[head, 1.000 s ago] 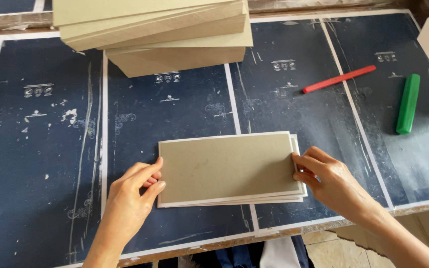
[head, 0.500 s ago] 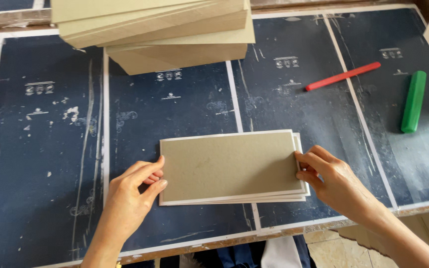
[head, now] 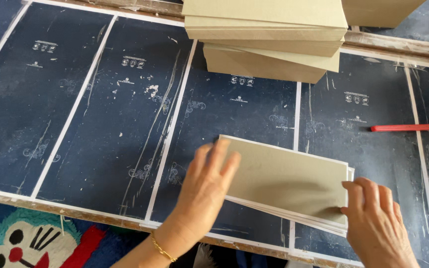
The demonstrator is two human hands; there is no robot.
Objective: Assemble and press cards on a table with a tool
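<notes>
Cardboard sheets [head: 294,183], a thin greyish stack, are lying on the table [head: 100,124] near its front edge, between my two hands. Largest in view, the table is showing dark blue printed panels split by white lines, scuffed and scratched, and it is running out of frame on every side. At the far edge a taller pile of cardboard [head: 266,34] is sitting, its top cut off. My left hand [head: 209,183] is resting flat with fingers spread over the stack's left end, its grip loose, hiding that corner. My right hand [head: 373,223] is pinching the stack's right edge, its grip closing on the sheets; its lower part is cut off. A red stick [head: 413,127] is lying well apart to the right, its end out of frame. Below the table, a colourful rug [head: 26,243] is peeking out.
</notes>
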